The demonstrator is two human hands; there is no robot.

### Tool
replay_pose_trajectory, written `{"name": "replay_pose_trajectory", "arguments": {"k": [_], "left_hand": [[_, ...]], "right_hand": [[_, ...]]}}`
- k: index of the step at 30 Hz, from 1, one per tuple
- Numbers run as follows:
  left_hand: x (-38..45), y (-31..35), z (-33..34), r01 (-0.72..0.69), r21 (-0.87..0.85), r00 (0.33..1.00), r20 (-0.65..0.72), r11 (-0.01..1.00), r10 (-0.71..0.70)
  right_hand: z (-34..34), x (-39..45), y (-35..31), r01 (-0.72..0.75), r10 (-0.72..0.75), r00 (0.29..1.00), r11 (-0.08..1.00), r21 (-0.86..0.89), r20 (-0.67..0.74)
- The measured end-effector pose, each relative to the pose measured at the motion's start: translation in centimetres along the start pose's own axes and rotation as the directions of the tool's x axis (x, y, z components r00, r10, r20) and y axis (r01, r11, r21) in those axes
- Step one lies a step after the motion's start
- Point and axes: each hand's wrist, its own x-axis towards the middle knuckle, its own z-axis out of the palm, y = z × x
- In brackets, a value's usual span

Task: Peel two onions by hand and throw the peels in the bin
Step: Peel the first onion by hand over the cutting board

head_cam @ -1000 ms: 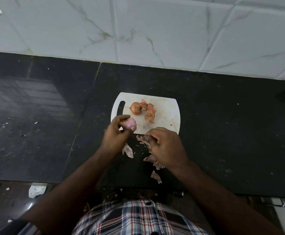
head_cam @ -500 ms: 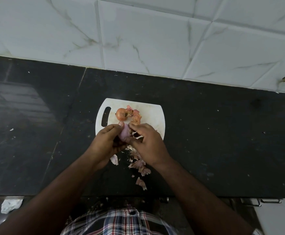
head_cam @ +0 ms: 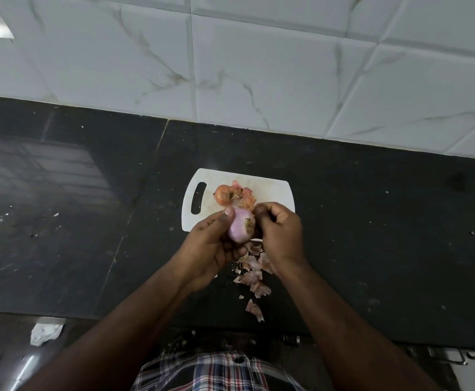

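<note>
The left hand (head_cam: 213,249) cups a pale onion (head_cam: 240,228), root end facing the right hand (head_cam: 280,232), whose curled fingers (head_cam: 261,214) pinch its edge.

Both forearms are bare from the bottom edge of the view up to the wrists, with no sleeve showing on either. The left hand (head_cam: 210,249) and the right hand (head_cam: 282,235) carry no glove, ring, watch or band. At the bottom centre the front of a checked shirt (head_cam: 216,371) shows, woven in white, dark blue and red lines, with one dark round button near its upper edge.
</note>
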Motion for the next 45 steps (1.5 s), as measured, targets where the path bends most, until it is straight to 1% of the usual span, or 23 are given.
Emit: {"name": "replay_pose_trajectory", "arguments": {"k": [2, 5, 8, 11, 12, 14, 17, 19, 22, 23, 24, 25, 26, 27, 28, 29, 32, 35, 37, 39, 42, 43, 45], "left_hand": [[-0.1, 0.2, -0.1, 0.046, -0.032, 0.999, 0.002, 0.998, -0.046], [0.0, 0.6, -0.8, 0.107, -0.056, 0.994, -0.032, 0.993, -0.109], [0.1, 0.8, -1.1, 0.141, -0.060, 0.989, -0.035, 0.988, -0.143], [0.2, 0.7, -1.1, 0.157, -0.051, 0.987, -0.026, 0.986, -0.159], [0.3, 0.7, -1.0, 0.164, -0.051, 0.986, -0.019, 0.985, -0.165], [0.3, 0.6, -0.9, 0.177, -0.057, 0.984, -0.002, 0.982, -0.178], [0.1, 0.5, -0.7, 0.177, -0.064, 0.984, 0.008, 0.982, -0.177], [0.0, 0.3, -0.5, 0.146, -0.062, 0.989, 0.005, 0.987, -0.146], [0.1, -0.2, -0.3, 0.035, -0.047, 0.999, -0.019, 0.998, -0.036], [0.2, -0.3, -0.2, 0.002, -0.032, 1.000, -0.022, 0.999, -0.002], [0.2, -0.2, -0.2, -0.022, -0.015, 1.000, -0.019, 1.000, 0.021], [0.1, -0.1, -0.3, -0.035, 0.000, 0.999, -0.011, 0.999, 0.035], [0.0, -0.1, -0.4, -0.039, 0.008, 0.999, 0.000, 0.999, 0.039], [-0.1, 0.0, -0.6, -0.038, 0.005, 0.999, 0.012, 0.999, 0.038], [-0.3, 0.0, -0.9, -0.033, -0.004, 0.999, 0.017, 0.999, 0.033], [-0.4, 0.1, -1.2, -0.027, -0.014, 0.999, 0.017, 1.000, 0.028], [-0.4, 0.2, -2.0, -0.021, -0.025, 1.000, 0.017, 0.999, 0.021], [-0.1, 0.1, -2.0, -0.030, -0.039, 0.999, 0.012, 0.999, 0.030], [0.1, 0.0, -1.9, -0.041, -0.056, 0.999, 0.014, 0.998, 0.042], [0.3, -0.1, -1.8, -0.054, -0.090, 0.998, 0.025, 0.994, 0.057], [0.3, -0.2, -1.7, -0.063, -0.116, 0.996, 0.050, 0.991, 0.069], [0.2, -0.3, -1.6, -0.076, -0.096, 0.996, 0.044, 0.992, 0.081], [0.2, -0.4, -1.5, -0.122, -0.022, 0.992, 0.022, 0.992, 0.123]], "right_hand": [[-1.2, -0.3, -0.5, -0.026, 0.016, 0.991, 0.997, 0.069, 0.135], [-2.8, -0.8, -0.2, 0.035, -0.031, 0.973, 0.999, -0.015, 0.228], [-3.3, -1.0, -0.1, 0.172, -0.123, 0.936, 0.977, -0.124, 0.330], [-2.8, -1.1, -1.2, 0.288, -0.213, 0.895, 0.946, -0.145, 0.391], [-2.4, -1.2, -1.6, 0.332, -0.253, 0.891, 0.929, -0.163, 0.376], [-1.6, -1.2, -1.8, 0.389, -0.339, 0.900, 0.908, -0.155, 0.273], [-0.8, -1.2, -1.3, 0.473, -0.452, 0.880, 0.863, -0.178, 0.147], [-0.6, -1.1, -0.8, 0.492, -0.482, 0.870, 0.834, -0.248, 0.104], [0.2, -1.4, -0.5, 0.511, -0.539, 0.841, 0.759, -0.404, 0.051], [0.6, -1.7, -0.4, 0.493, -0.533, 0.845, 0.751, -0.439, 0.036], [0.9, -1.9, -0.5, 0.432, -0.471, 0.882, 0.788, -0.438, 0.023], [1.0, -1.9, -0.8, 0.310, -0.341, 0.940, 0.860, -0.406, -0.004], [1.0, -1.5, -1.0, 0.135, -0.159, 0.986, 0.932, -0.336, -0.045], [0.7, -1.0, -1.2, -0.029, 0.012, 0.997, 0.972, -0.235, -0.074], [0.1, -0.5, -1.2, -0.131, 0.121, 0.990, 0.980, -0.147, -0.078], [-0.6, -0.1, -1.2, -0.157, 0.153, 0.987, 0.980, -0.122, -0.045], [-2.2, -0.4, -1.7, -0.030, 0.062, 0.982, 0.985, -0.170, 0.181], [-2.3, -1.4, -2.1, 0.074, -0.036, 0.962, 0.988, -0.132, 0.270], [-1.5, -1.8, -1.7, 0.122, -0.078, 0.971, 0.975, -0.187, 0.226], [-0.7, -2.0, -1.3, 0.163, -0.141, 0.984, 0.958, -0.238, 0.106], [-0.1, -2.2, -0.7, 0.238, -0.242, 0.970, 0.937, -0.256, 0.014], [-0.1, -2.1, -0.4, 0.216, -0.221, 0.975, 0.940, -0.263, 0.013], [0.0, -1.9, -0.1, 0.059, -0.054, 0.998, 0.978, -0.198, 0.033]]}}
